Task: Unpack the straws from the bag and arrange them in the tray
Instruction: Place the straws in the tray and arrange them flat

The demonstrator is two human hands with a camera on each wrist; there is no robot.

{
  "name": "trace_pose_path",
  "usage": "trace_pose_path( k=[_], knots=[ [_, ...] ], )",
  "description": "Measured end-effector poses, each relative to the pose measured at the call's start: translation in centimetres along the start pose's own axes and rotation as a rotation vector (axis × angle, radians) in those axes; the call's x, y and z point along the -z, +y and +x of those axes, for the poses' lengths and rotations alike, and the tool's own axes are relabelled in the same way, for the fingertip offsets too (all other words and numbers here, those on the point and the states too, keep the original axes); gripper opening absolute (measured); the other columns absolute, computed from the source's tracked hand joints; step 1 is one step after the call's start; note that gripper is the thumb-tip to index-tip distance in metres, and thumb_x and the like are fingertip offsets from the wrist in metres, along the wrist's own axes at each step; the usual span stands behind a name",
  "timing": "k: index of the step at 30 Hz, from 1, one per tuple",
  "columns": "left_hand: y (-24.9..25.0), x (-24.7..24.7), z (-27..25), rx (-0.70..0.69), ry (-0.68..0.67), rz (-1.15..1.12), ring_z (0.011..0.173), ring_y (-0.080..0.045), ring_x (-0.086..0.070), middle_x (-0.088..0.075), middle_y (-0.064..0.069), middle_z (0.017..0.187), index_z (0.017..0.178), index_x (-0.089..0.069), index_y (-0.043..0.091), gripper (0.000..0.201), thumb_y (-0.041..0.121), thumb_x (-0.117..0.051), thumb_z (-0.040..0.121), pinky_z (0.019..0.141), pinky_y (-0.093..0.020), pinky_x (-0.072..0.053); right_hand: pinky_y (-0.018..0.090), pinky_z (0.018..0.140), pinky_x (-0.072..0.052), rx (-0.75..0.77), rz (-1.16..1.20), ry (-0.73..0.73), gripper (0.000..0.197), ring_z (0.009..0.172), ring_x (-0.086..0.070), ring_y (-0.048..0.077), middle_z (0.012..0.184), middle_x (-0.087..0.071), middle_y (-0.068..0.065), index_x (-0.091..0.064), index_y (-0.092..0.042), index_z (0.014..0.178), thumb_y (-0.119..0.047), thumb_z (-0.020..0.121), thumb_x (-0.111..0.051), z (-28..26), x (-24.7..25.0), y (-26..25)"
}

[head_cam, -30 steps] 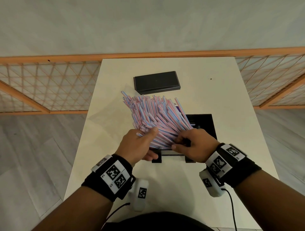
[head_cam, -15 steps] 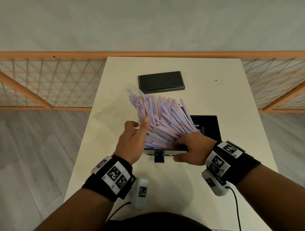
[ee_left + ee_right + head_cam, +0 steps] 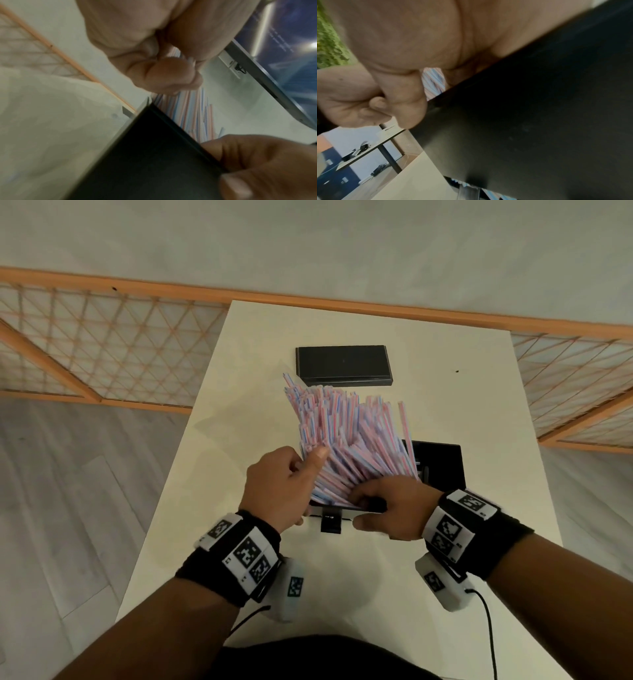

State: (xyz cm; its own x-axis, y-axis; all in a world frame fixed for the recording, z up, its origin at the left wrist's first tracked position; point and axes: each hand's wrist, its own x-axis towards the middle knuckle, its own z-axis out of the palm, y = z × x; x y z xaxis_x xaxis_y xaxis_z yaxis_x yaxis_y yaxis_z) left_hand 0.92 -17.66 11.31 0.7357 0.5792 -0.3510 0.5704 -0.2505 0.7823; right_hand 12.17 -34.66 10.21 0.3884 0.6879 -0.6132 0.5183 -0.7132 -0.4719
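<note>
Pale table (image 3: 239,542) under both hands: the left hand (image 3: 281,487) curls round the straws (image 3: 349,446), thumb along them. Right hand (image 3: 394,508) grips the straws' near ends with the black tray (image 3: 442,463); straws fan away, tilted upward.

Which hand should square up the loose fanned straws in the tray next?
Left. The left hand already touches the straws along their splayed left side, while the right hand grips the tray at its near edge.

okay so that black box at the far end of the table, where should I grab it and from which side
Judging by its pose, take the black box across its short width, near the middle, coming straight down from above. It lies flat with its long side across the table, top bare, nothing touching it; the straws stop just short of its near edge.
</note>
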Motion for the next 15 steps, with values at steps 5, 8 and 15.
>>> trace_pose_path(
  k=[5,8,15],
  knots=[
    [-0.3,-0.4,-0.1,0.02,-0.007,-0.089,0.042,-0.021,-0.064,-0.053,-0.003,0.054,0.075,-0.045,0.011,0.056,0.062,-0.059,0.094,0.041,-0.027,-0.047,0.031,0.09,-0.049,0.002,0.005,0.034,0.039,0.097,-0.06,0.014,0.11,-0.063,-0.008,-0.057,-0.03,0.115,-0.052,0.084,-0.067,0.1,-1.0,0.1],
    [-0.2,0.3,0.0,0.036,-0.008,-0.1,0.044,-0.022,-0.067,-0.059,-0.006,0.061,0.079,-0.047,0.01,0.061,0.069,-0.058,0.089,0.044,-0.028,-0.051,0.03,0.1,-0.044,0.04,0.027,0.005,0.045,0.111,-0.056,0.015,0.123,-0.06,-0.006,-0.053,-0.03,0.13,-0.051,0.091,-0.06,0.2,-1.1,-0.3],
    [0.5,-0.3,-0.3,-0.053,-0.016,-0.067,0.039,-0.021,-0.065,-0.07,-0.019,0.069,0.09,-0.052,-0.002,0.068,0.066,-0.05,0.095,0.043,-0.041,-0.056,0.03,0.086,-0.04,0.083,-0.04,0.038,0.04,0.096,-0.052,0.02,0.105,-0.055,-0.003,-0.051,-0.015,0.123,-0.048,0.1,-0.043,0.4,-1.8,-1.0]
  ],
)
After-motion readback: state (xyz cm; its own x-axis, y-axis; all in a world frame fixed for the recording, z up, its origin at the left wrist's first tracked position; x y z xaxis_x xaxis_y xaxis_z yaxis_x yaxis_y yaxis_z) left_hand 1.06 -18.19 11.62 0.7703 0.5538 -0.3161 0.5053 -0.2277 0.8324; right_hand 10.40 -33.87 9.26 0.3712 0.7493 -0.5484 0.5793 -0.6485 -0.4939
